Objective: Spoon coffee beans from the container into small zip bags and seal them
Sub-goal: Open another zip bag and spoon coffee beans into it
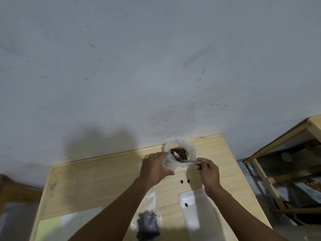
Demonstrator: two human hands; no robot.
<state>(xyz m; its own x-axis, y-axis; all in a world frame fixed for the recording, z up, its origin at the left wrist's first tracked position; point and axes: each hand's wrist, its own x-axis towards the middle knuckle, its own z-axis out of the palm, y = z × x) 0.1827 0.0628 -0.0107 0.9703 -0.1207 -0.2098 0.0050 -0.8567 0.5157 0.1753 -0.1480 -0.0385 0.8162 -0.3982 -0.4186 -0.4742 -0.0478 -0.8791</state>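
Note:
A clear plastic container (192, 148) lined with plastic holds brown coffee beans (180, 152) at the far edge of the wooden table (97, 181). My left hand (154, 168) grips a small clear zip bag (167, 164) right beside the container's near left rim. My right hand (208, 171) pinches the handle of a pale plastic spoon (188, 160) whose bowl lies among the beans. A filled zip bag with dark beans (147, 223) lies near me, partly under my left forearm. An empty zip bag (198, 216) lies flat beneath my right forearm.
The table stands against a grey wall (156, 66). Two small holes (185, 181) mark the tabletop near my hands. A pale green sheet (66, 223) lies at the near left. A wooden frame (278, 153) with clutter beneath stands to the right.

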